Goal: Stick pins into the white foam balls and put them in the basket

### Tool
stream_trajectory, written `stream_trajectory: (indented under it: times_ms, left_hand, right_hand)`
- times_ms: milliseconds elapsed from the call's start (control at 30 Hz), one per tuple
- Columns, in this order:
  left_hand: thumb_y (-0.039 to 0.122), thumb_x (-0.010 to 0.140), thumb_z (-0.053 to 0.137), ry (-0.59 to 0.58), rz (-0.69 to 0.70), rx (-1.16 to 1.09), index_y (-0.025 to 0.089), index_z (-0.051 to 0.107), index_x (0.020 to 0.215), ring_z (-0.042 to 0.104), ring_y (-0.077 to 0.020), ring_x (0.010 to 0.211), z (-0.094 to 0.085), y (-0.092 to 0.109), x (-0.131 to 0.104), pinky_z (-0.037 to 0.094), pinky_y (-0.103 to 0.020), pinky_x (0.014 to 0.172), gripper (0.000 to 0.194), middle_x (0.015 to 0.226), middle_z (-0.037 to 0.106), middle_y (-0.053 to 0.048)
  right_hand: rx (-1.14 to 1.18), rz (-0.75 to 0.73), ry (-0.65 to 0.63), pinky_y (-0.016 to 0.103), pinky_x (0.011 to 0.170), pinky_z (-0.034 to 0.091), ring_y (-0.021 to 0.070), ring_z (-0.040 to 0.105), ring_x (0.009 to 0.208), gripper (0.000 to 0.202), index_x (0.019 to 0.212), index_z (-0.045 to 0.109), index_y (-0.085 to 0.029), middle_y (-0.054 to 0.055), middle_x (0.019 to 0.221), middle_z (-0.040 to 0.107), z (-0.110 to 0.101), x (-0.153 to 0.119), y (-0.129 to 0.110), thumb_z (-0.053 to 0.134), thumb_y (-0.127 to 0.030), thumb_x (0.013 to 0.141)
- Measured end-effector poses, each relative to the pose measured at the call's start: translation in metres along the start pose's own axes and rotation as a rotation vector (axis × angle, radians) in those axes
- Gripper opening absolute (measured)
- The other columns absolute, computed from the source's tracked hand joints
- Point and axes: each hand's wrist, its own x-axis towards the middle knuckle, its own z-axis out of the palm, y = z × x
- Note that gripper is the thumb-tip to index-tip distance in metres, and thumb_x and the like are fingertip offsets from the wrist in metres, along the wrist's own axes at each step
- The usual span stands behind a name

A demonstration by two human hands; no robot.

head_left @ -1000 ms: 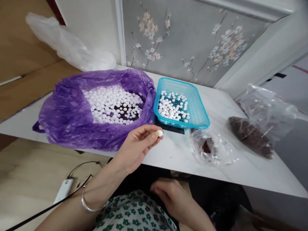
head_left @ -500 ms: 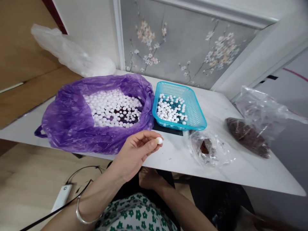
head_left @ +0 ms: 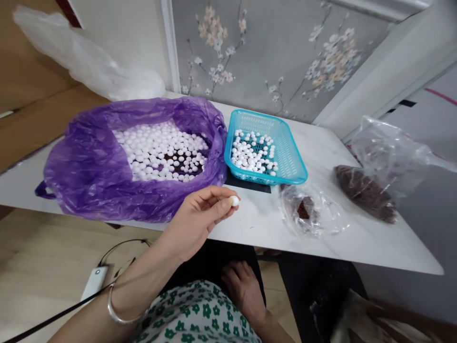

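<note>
A small white ball is pinched between the thumb and fingers of my left hand, over the table's front edge. Behind and left of that hand lies an open purple plastic bag holding many white balls. A blue basket stands right of the bag, with several white balls gathered in its left part. My right hand rests low on my lap, beside the green-flowered clothing, its fingers apart and nothing seen in it.
On the white table, a clear bag with dark brown material lies in front of the basket. Farther right is a larger clear bag of brown material. A translucent white bag is at the back left. A white device with a cable is below.
My right hand has moved right and opened out on my lap. My left hand still pinches the ball, almost unmoved. The view has shifted slightly, with the table higher in it.
</note>
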Motion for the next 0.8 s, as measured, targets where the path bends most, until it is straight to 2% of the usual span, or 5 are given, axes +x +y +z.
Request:
stream_trajectory:
  times_ms: [167, 367, 533, 633, 800]
  left_hand:
    - [0.019, 0.074, 0.083, -0.037, -0.040, -0.002, 0.019, 0.080, 0.080, 0.066, -0.0064, 0.072, 0.006, -0.005, -0.002, 0.052, -0.012, 0.073, 0.007, 0.078, 0.074, 0.002]
    - [0.019, 0.073, 0.084, -0.013, 0.012, 0.004, 0.019, 0.080, 0.080, 0.067, -0.0053, 0.072, 0.004, 0.004, 0.000, 0.053, -0.010, 0.072, 0.008, 0.077, 0.076, 0.002]
    - [0.020, 0.069, 0.087, 0.002, 0.017, -0.016, 0.019, 0.080, 0.079, 0.068, -0.0062, 0.072, 0.006, 0.000, 0.003, 0.053, -0.010, 0.071, 0.012, 0.078, 0.076, 0.002]
    - [0.021, 0.070, 0.086, -0.016, 0.010, -0.013, 0.019, 0.080, 0.079, 0.068, -0.0066, 0.072, 0.008, -0.001, 0.001, 0.053, -0.011, 0.071, 0.011, 0.078, 0.076, 0.002]
    - [0.019, 0.073, 0.084, -0.011, 0.006, -0.011, 0.019, 0.080, 0.079, 0.067, -0.0055, 0.070, 0.004, 0.004, -0.004, 0.053, -0.010, 0.071, 0.008, 0.077, 0.075, 0.003]
  right_hand:
    - [0.134, 0.124, 0.044, 0.034, 0.071, 0.058, 0.0158, 0.068, 0.079, 0.018, 0.106, 0.066, -0.016, 0.003, 0.099, 0.070, 0.000, 0.007, 0.009, 0.061, -0.030, 0.096]
    - [0.264, 0.348, 0.144, 0.026, 0.058, 0.057, 0.0122, 0.066, 0.067, 0.019, 0.108, 0.064, -0.015, 0.002, 0.092, 0.069, -0.029, -0.002, 0.016, 0.060, -0.031, 0.097]
    - [0.244, 0.337, -0.082, 0.033, 0.069, 0.059, 0.0167, 0.069, 0.080, 0.022, 0.111, 0.064, -0.015, 0.004, 0.102, 0.069, -0.042, 0.003, -0.008, 0.060, -0.031, 0.097]
    - [0.171, 0.244, -0.257, 0.043, 0.085, 0.057, 0.0220, 0.067, 0.100, 0.026, 0.119, 0.063, -0.019, 0.008, 0.122, 0.065, -0.031, 0.034, -0.035, 0.060, -0.032, 0.096]
    - [0.044, 0.209, -0.481, 0.045, 0.086, 0.056, 0.0240, 0.066, 0.103, 0.031, 0.123, 0.060, -0.018, 0.009, 0.125, 0.064, -0.008, 0.075, -0.065, 0.062, -0.031, 0.095]
